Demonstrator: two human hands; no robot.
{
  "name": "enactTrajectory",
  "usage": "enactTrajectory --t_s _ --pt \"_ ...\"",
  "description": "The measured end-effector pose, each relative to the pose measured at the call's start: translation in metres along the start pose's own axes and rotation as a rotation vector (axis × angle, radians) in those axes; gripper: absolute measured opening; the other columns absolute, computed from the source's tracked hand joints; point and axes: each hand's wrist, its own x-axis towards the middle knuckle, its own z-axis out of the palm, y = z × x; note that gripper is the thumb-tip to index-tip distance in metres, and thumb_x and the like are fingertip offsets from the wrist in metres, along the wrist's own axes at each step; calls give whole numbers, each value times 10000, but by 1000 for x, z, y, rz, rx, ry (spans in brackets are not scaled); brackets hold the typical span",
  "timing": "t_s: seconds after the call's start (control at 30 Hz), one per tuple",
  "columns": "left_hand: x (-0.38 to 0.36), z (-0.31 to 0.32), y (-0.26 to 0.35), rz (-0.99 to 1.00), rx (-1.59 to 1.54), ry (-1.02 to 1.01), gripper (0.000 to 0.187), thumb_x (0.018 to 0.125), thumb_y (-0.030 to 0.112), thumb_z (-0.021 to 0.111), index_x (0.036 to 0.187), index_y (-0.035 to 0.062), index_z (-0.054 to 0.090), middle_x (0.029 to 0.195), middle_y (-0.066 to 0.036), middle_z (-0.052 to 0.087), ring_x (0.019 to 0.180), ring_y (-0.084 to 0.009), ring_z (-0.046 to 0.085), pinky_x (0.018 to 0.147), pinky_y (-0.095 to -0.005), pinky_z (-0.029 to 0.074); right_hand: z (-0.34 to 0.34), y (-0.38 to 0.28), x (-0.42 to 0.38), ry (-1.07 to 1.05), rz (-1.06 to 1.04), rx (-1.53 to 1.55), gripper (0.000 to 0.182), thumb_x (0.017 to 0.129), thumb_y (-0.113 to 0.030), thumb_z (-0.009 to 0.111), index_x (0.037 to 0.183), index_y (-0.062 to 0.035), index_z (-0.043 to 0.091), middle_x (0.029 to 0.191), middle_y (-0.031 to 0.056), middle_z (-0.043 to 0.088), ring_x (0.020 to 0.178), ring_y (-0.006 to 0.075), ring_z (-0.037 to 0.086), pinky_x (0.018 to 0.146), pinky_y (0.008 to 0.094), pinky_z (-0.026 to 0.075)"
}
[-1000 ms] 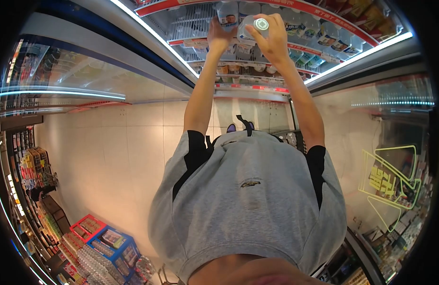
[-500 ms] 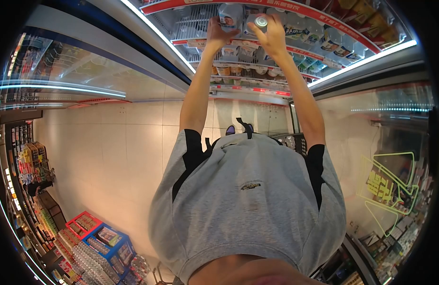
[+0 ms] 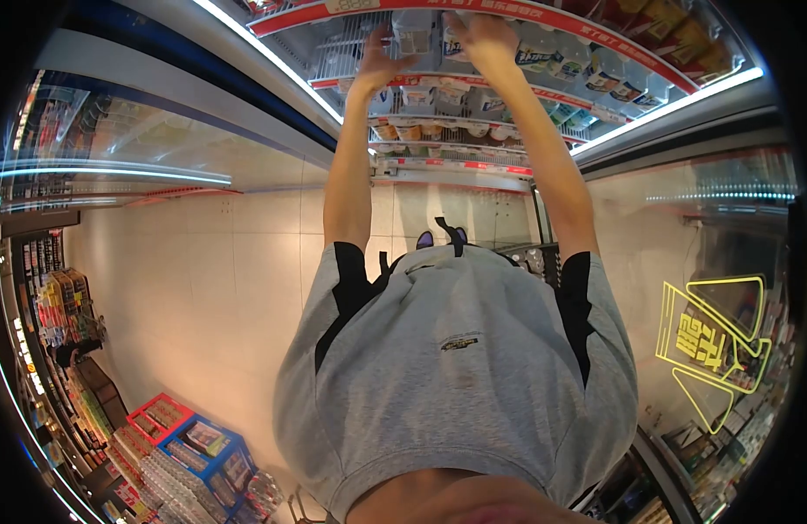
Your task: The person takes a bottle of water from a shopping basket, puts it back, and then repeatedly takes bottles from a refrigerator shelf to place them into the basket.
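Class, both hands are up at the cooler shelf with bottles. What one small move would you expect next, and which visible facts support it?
Probably a short push to seat the bottle deeper on the wire shelf. The left hand grips its side, the right hand covers a second bottle beside it, and both arms are stretched into the open cooler.

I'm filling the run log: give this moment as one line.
left hand: on bottle | right hand: on a bottle at shelf | place: open cooler

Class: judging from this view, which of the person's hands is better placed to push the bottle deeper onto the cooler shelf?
Probably the right hand: it covers the bottle at the shelf front. The left hand rests beside another bottle.
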Motion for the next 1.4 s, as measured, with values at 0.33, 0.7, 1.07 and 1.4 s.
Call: enactTrajectory --t_s 0.33,0.7,1.07,1.4 --pt "-3 25 31 -38 -219 135 837 660 331 859 1285 -30 436 1104 -178 594 1026 -319 600 853 -387 497 -11 -4 -44 119 145 138 454 850 -383 648 1165 -64 577 913 144 647 784 371 647 696 449 519" --pt "-1 -2 48 68 -45 64 698 735 276 831 1261 -48 507 1132 -148 610 1033 -229 603 826 -333 531 -1 14 -99 -32 202 255 489 863 -317 589 1282 -79 501 962 192 652 777 414 648 664 481 524" --pt "-2 9 27 -60 -382 -35 733 728 263 844 1295 -24 479 1179 -184 606 1075 -246 601 835 -359 528 25 17 -114 -70 155 181 612 858 -264 574 1427 -146 384 1020 198 633 831 392 643 714 474 525" --pt "-4 32 26 10 -218 83 837 637 323 894 1292 -27 509 1228 -208 553 1133 -299 560 868 -396 498 27 0 -121 -155 63 109 752 861 -246 564 1521 -255 201 1187 156 588 784 374 649 662 452 537"
